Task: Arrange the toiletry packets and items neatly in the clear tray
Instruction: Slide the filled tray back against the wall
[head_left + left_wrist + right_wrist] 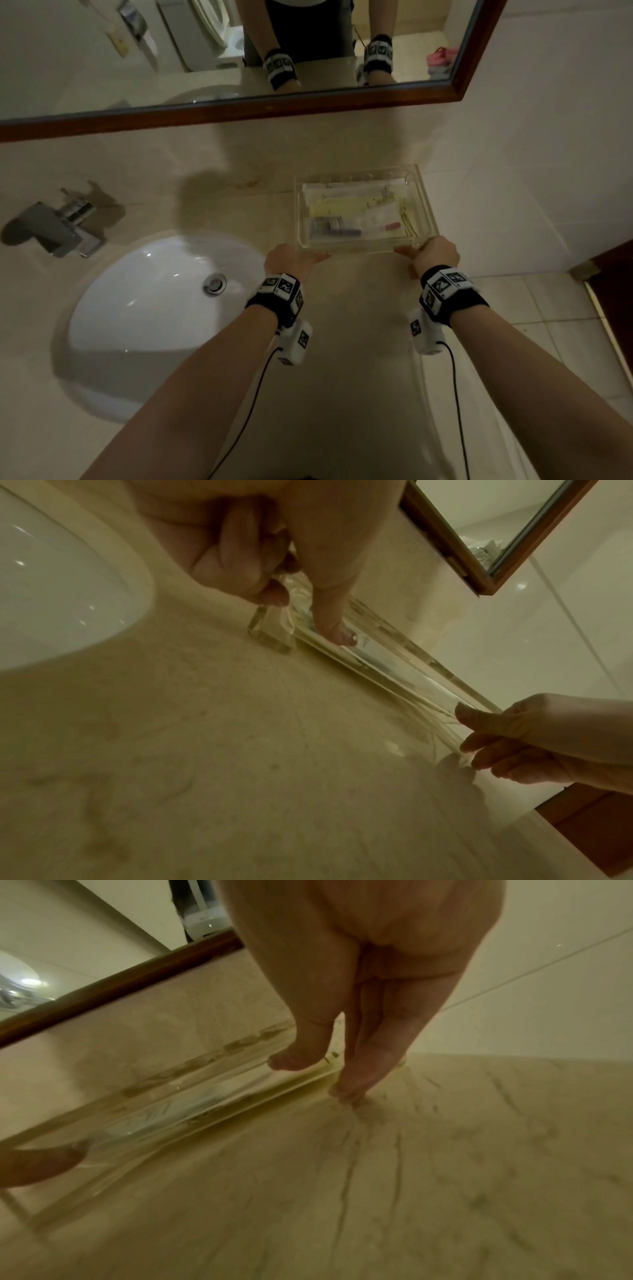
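— Beige stone counter (359, 342), dim light. What sits nearest on it?

— Both forearms reach over it, each with a black wristband (279, 294). Just past them, the left hand (286, 257) grips the near left corner of the clear tray (426, 202): in the left wrist view its thumb (334, 620) dips inside the near wall while the other fingers (232, 561) curl against the outside.

— And the other one?

— The right hand (435, 253) pinches the near right corner, thumb (301, 1053) on top of the rim, fingers (363, 1069) down the outer wall to the counter.

— Where is the tray itself?

— Flat on the counter, right of the white sink basin (154, 308), close to the far wall. Inside lie toiletry packets (349, 202) side by side, lengthways left to right, plus a dark small bottle (342, 231) along the near edge.

— Further back?

— A chrome faucet (54, 226) at far left, then the mirror (239, 44) in its brown frame, reflecting 2 wrists.
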Motion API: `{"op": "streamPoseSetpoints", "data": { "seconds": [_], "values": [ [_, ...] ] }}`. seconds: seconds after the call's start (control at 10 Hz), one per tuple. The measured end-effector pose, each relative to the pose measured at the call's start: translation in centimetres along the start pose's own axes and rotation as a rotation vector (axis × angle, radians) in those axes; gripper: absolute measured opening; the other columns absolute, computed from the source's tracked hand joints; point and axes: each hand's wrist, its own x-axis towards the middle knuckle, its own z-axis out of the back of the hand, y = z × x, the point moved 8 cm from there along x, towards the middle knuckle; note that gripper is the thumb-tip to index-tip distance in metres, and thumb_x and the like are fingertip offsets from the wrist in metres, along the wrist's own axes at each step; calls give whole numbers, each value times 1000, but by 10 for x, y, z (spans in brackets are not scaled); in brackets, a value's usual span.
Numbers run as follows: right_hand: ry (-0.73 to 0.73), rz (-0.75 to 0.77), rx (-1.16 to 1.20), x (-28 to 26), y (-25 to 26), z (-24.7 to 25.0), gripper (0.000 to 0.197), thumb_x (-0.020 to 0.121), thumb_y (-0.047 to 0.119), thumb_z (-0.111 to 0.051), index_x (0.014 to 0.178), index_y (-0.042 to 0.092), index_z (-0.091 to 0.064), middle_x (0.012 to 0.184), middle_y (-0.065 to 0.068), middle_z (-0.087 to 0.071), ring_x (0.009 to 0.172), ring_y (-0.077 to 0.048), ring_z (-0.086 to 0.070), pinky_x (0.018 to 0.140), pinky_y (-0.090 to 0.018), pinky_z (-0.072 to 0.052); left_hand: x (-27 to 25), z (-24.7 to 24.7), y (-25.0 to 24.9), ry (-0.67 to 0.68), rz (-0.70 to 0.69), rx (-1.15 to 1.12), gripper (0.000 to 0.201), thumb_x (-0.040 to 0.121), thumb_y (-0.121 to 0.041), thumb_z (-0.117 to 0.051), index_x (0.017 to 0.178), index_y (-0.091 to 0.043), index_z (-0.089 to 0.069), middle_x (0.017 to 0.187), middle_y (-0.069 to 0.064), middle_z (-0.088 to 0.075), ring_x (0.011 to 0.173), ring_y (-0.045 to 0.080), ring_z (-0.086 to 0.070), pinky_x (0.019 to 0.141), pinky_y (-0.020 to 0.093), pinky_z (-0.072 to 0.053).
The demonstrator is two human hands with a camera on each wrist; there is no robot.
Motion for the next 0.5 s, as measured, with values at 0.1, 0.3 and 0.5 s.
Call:
{"op": "streamPoseSetpoints", "data": {
  "seconds": [0.1,0.3,0.5],
  "values": [
    [-4,-13,8,0,1,-1,62,68,55,-76,92,-1,-68,93,-20,-70,86,-33,-67,71,-38,-55,1,-1,2,-3,1,0,95,58,-70,-72,121,-1,-59,118,12,-66,102,28,-65,80,31,-56],
    [-4,-10,4,-6,4,0,60,68,58,-75,84,0,-72,86,-17,-72,80,-30,-69,68,-35,-57,-13,3,-2,14,-35,-15,85,68,-67,-68,123,-2,-58,116,12,-65,101,30,-63,71,27,-45],
    [55,98,12,-29,24,-16,57,82,54,-64,71,-1,-73,70,-14,-74,67,-28,-72,68,-35,-60,-29,7,3,31,-174,159,62,76,-60,-65,109,-7,-64,107,10,-68,97,30,-65,79,33,-50]
  ]
}}
